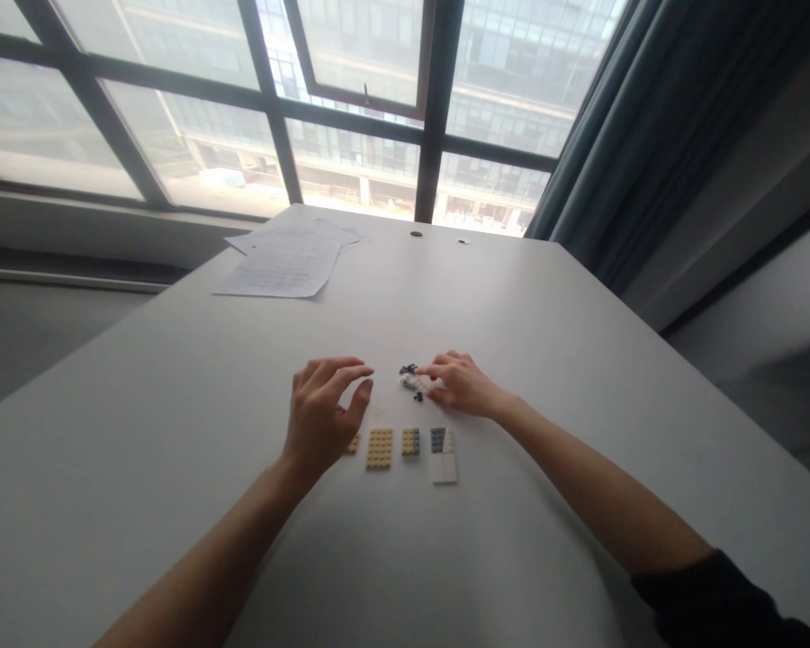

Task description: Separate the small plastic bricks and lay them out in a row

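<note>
My left hand (324, 400) hovers above the tabletop, its fingers curved and a gap between thumb and fingertips, with nothing visible in it. My right hand (463, 385) reaches a small pile of white, grey and black toy building bricks (409, 382); its index finger and thumb are apart at the pile's right side. Nearer to me lie a tan studded plate (379, 448), a tan and grey plate (410, 441), and a grey and white piece (444, 456) with a smooth white part. Another tan plate (354, 445) is partly hidden behind my left hand.
Everything lies on a large white table (513, 315). Printed paper sheets (280, 265) rest at its far left. Two round holes, one of them a dark opening (416, 235), sit near the far edge. Windows rise beyond, and a dark curtain (621, 135) hangs at the right.
</note>
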`<state>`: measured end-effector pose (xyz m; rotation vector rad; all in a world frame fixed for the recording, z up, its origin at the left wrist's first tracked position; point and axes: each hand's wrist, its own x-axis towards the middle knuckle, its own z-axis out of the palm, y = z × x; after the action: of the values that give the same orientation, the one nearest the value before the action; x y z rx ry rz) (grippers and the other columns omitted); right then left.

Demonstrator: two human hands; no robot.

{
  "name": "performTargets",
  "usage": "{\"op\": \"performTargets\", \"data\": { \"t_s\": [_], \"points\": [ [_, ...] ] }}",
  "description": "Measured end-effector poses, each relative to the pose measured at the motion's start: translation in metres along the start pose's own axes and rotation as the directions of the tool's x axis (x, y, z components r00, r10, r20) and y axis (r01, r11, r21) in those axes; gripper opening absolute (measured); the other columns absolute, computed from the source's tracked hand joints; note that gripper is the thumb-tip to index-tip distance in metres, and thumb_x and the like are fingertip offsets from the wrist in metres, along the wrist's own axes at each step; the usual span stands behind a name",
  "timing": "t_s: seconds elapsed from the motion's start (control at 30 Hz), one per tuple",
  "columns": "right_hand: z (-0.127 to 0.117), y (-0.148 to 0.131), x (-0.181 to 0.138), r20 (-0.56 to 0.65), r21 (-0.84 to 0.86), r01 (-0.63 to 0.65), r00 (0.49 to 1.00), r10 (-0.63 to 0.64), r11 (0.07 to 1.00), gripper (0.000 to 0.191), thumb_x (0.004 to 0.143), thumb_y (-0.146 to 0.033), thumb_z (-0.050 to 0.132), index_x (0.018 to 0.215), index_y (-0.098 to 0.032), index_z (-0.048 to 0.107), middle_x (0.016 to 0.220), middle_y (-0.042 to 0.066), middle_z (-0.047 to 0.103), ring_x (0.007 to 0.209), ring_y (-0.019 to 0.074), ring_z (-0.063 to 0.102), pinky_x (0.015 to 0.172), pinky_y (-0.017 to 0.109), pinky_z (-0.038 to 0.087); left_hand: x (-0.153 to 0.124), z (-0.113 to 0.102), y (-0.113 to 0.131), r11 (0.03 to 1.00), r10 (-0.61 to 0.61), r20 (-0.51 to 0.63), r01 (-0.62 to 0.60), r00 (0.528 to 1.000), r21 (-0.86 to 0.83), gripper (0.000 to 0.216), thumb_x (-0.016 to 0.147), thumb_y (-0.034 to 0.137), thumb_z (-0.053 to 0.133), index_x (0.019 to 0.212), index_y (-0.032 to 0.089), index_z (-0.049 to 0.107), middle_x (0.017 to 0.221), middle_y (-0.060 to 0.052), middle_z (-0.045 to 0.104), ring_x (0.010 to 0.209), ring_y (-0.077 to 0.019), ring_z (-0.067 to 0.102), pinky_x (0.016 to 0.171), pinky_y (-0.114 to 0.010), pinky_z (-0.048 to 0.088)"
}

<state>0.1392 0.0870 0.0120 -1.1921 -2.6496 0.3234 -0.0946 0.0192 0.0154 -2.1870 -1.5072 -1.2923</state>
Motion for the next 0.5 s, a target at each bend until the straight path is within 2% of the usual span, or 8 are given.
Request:
{"op": "performTargets", "data": {
  "t_s": [0.1, 0.23, 0.3, 0.37, 0.4, 0.43, 0.5],
  "points": [
    [0.000, 0.004, 0.002, 0.045, -0.020, 0.029, 0.999, -0.028, 0.999, 0.031, 0.086, -0.024, 0.064, 0.116, -0.030, 0.064, 0.107, 0.006, 0.061, 0.102, 0.0221, 0.051, 0.091, 0.040, 0.035, -0.001, 0.000, -0.001, 1.000, 0.008, 0.012, -0.008, 1.000, 0.003, 0.011, 0.086, 0.024, 0.056, 0.089, 0.021, 0.067, 0.096, -0.004, 0.068, 0.092, -0.0202, 0.059, 0.086, -0.037, 0.042],
    [0.000, 0.005, 0.002, 0.013, -0.056, 0.082, 0.997, -0.082, 0.995, 0.025, 0.085, -0.024, 0.065, 0.109, -0.028, 0.065, 0.110, 0.007, 0.059, 0.104, 0.0233, 0.050, 0.094, 0.044, 0.034, -0.002, 0.002, -0.003, 1.000, 0.014, 0.020, -0.014, 1.000, 0.001, 0.011, 0.085, 0.024, 0.057, 0.089, 0.021, 0.067, 0.097, -0.004, 0.068, 0.092, -0.0198, 0.059, 0.086, -0.037, 0.041],
    [0.000, 0.006, 0.000, -0.024, 0.000, 0.062, 0.998, -0.062, 0.998, 0.023, 0.084, -0.025, 0.065, 0.107, -0.025, 0.066, 0.111, 0.007, 0.058, 0.105, 0.0240, 0.049, 0.095, 0.045, 0.034, -0.002, 0.003, -0.004, 1.000, 0.016, 0.021, -0.016, 1.000, -0.002, 0.011, 0.085, 0.024, 0.057, 0.089, 0.020, 0.067, 0.097, -0.004, 0.068, 0.093, -0.0198, 0.059, 0.085, -0.037, 0.041],
    [-0.001, 0.005, -0.006, -0.070, 0.195, 0.011, 0.998, 0.002, 0.981, 0.022, 0.086, -0.029, 0.063, 0.106, -0.021, 0.065, 0.112, 0.009, 0.056, 0.104, 0.0224, 0.051, 0.093, 0.042, 0.038, -0.002, 0.003, -0.004, 1.000, 0.017, 0.024, -0.017, 1.000, -0.004, 0.011, 0.086, 0.024, 0.056, 0.089, 0.021, 0.066, 0.097, -0.004, 0.068, 0.092, -0.0197, 0.059, 0.085, -0.037, 0.041],
    [-0.001, 0.005, -0.009, -0.085, 0.337, -0.017, 0.995, 0.049, 0.941, 0.023, 0.088, -0.033, 0.060, 0.107, -0.019, 0.064, 0.112, 0.009, 0.056, 0.101, 0.0208, 0.052, 0.090, 0.039, 0.041, -0.002, 0.003, -0.004, 1.000, 0.020, 0.023, -0.020, 1.000, -0.005, 0.011, 0.086, 0.024, 0.056, 0.089, 0.021, 0.066, 0.097, -0.004, 0.068, 0.092, -0.0197, 0.059, 0.085, -0.037, 0.042],
    [-0.002, 0.003, -0.013, -0.087, 0.486, -0.044, 0.991, 0.098, 0.873, 0.028, 0.091, -0.038, 0.054, 0.108, -0.018, 0.063, 0.111, 0.010, 0.057, 0.097, 0.0191, 0.054, 0.086, 0.036, 0.044, -0.002, 0.003, -0.003, 1.000, 0.024, 0.021, -0.024, 0.999, -0.006, 0.011, 0.086, 0.024, 0.056, 0.088, 0.021, 0.066, 0.097, -0.004, 0.068, 0.091, -0.0197, 0.059, 0.085, -0.037, 0.042],
    [-0.003, 0.000, -0.022, -0.056, 0.733, -0.089, 0.980, 0.190, 0.675, 0.040, 0.096, -0.047, 0.039, 0.113, -0.017, 0.060, 0.111, 0.011, 0.059, 0.091, 0.0171, 0.057, 0.077, 0.031, 0.047, -0.002, 0.003, -0.003, 0.999, 0.032, 0.020, -0.032, 0.999, -0.007, 0.011, 0.086, 0.024, 0.056, 0.088, 0.021, 0.066, 0.097, -0.004, 0.068, 0.091, -0.0199, 0.060, 0.085, -0.037, 0.042]
  ]
}}
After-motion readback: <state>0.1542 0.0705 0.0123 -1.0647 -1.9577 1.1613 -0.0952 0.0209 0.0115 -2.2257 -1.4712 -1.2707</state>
